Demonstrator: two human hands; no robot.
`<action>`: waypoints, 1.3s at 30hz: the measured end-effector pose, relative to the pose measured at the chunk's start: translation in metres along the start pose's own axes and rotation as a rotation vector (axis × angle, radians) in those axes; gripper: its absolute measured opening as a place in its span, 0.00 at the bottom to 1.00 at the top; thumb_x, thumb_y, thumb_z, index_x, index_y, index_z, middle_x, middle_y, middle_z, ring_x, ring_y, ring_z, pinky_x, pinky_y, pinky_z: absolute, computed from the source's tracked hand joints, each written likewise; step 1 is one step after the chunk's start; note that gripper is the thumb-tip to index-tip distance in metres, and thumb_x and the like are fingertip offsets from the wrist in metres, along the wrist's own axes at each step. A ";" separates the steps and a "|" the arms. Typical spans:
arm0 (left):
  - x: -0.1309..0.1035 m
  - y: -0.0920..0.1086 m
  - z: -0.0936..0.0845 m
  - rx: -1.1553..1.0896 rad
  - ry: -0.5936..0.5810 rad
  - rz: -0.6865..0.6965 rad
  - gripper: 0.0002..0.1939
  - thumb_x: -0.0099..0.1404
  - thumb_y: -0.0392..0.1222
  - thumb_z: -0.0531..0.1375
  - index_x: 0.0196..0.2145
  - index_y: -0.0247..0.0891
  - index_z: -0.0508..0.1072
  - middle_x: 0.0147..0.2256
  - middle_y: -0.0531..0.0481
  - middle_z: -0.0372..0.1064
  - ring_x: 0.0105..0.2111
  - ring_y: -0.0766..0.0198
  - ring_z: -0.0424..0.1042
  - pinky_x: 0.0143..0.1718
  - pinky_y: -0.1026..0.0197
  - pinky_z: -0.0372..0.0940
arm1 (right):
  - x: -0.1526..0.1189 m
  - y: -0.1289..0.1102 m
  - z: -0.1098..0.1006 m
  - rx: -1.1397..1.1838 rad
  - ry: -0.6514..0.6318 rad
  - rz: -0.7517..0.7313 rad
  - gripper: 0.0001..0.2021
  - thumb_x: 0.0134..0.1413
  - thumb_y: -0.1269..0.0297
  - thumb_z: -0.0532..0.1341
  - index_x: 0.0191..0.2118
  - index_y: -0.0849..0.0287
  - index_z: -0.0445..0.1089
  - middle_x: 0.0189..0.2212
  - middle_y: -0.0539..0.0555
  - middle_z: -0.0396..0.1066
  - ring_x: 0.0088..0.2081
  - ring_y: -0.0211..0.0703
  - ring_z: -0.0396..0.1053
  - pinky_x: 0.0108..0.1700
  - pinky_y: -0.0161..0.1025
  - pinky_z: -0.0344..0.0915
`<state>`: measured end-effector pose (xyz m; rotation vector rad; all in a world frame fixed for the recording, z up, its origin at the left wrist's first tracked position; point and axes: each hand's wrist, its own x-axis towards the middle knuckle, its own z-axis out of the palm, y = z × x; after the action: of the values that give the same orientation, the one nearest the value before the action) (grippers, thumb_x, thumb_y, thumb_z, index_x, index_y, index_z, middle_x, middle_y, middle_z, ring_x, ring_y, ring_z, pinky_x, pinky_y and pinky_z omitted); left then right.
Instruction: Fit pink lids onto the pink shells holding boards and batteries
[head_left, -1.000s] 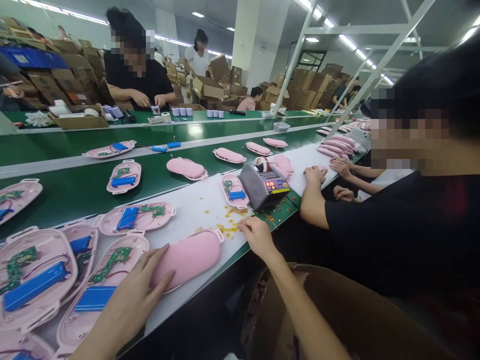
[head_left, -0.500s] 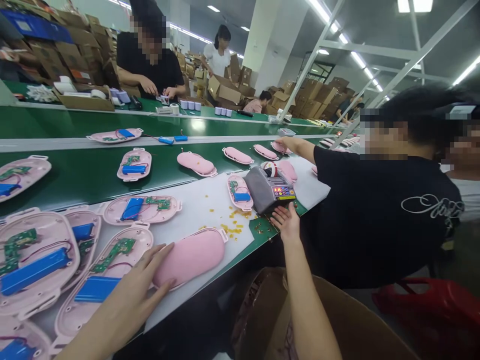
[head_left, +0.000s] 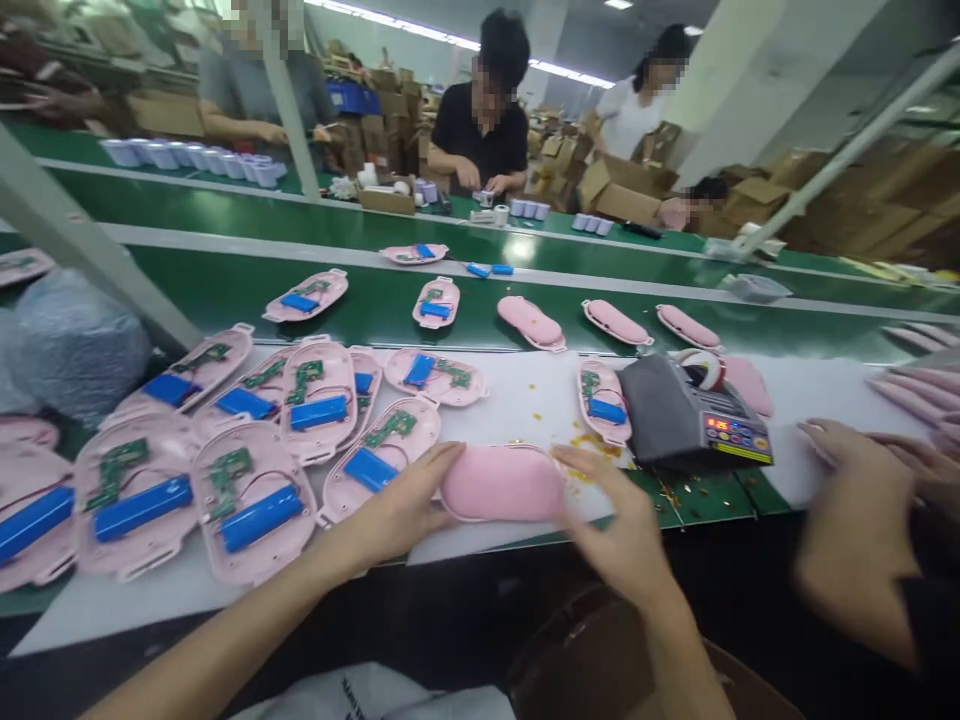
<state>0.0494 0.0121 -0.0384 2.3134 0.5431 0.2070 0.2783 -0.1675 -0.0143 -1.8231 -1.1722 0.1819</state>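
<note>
A closed pink oval case (head_left: pixel 502 484) lies across the front of the white sheet, its smooth shell facing up. My left hand (head_left: pixel 420 495) grips its left end, fingers on the far side and thumb on the near side. Around the right end curve the fingers and thumb of my right hand (head_left: pixel 619 515), slightly blurred. Just left of the case is an open pink half shell (head_left: pixel 409 425) with a green circuit board and a blue battery pack (head_left: pixel 369 470). Several more such open shells crowd the left side.
A grey tape dispenser (head_left: pixel 664 410) with a lit display stands at right, beside another open shell (head_left: pixel 604 400). Yellow tape bits (head_left: pixel 589 440) litter the sheet. A co-worker's hands (head_left: pixel 855 470) are at far right. More pink cases (head_left: pixel 615 322) lie on the green belt.
My right hand has moved from beside the tape dispenser to the case's right end. My left hand has shifted to its left end. The view has swung left.
</note>
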 end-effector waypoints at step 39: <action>0.007 0.074 0.098 0.370 0.193 0.790 0.05 0.66 0.33 0.56 0.35 0.33 0.72 0.33 0.43 0.71 0.32 0.59 0.69 0.37 0.57 0.65 | 0.023 -0.015 0.040 -0.342 -0.485 0.071 0.39 0.47 0.59 0.65 0.66 0.57 0.57 0.59 0.64 0.67 0.58 0.62 0.66 0.58 0.59 0.63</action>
<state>0.1094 -0.0938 -0.0567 2.7809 -0.3059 0.7594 0.2586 -0.1230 -0.0171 -2.1959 -1.5459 0.5129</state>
